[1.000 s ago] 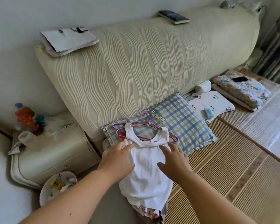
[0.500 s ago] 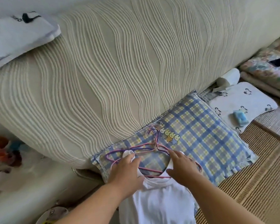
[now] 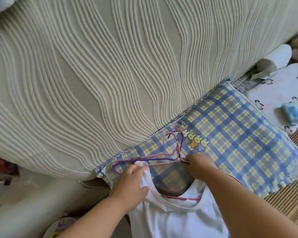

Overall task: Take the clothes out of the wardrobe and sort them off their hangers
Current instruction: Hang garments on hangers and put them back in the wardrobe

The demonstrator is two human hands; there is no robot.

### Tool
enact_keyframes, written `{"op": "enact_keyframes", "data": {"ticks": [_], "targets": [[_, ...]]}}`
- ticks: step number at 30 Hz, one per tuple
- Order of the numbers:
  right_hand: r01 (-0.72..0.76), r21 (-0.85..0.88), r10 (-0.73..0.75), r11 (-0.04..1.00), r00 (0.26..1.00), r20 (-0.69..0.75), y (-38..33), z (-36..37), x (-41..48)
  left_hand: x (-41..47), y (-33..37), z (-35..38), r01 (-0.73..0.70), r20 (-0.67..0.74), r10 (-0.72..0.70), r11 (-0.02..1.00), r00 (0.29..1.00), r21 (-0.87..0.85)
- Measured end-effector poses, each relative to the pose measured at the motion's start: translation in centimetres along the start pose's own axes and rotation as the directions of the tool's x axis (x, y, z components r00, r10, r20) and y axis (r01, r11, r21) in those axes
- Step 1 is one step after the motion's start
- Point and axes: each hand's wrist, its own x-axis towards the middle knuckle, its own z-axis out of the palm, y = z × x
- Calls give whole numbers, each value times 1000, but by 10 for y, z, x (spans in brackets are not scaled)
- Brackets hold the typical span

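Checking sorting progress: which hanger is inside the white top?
The pink hanger: its bottom bar shows through the neckline of the white top. The purple hanger lies beyond the collar on the plaid pillow.

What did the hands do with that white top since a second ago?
Both hands slid up the white tank top. The left hand now grips its shoulder strap; the right hand pinches the pink hanger below the hook. The top stays on a hanger, over the plaid pillow.
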Motion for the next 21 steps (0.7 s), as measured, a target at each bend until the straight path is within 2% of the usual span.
{"op": "enact_keyframes", "data": {"ticks": [3, 6, 10, 13, 17, 21], "targets": [[32, 257, -34, 966, 999, 4, -4, -5, -17, -9, -2, -11, 10, -20, -11, 1000, 1000, -19], [83, 375, -101, 923, 994, 28, -12, -13, -49, -21, 9, -20, -29, -73, 26, 999, 997, -37], [164, 395, -185, 904, 983, 14, -34, -26, -101, -48, 38, -35, -114, -200, 92, 989, 975, -97], [200, 447, -208, 872, 978, -33, -58, -46, -148, -86, 57, -55, -129, -268, 64, 965, 961, -231], [291, 422, -285, 859, 955, -80, -92, -69, -219, -152, 76, -83, -177, -337, 66, 935, 939, -308], [391, 345, -356, 854, 920, -162, -132, -81, -311, -245, 82, -104, -282, -450, 40, 827, 892, -487]]}}
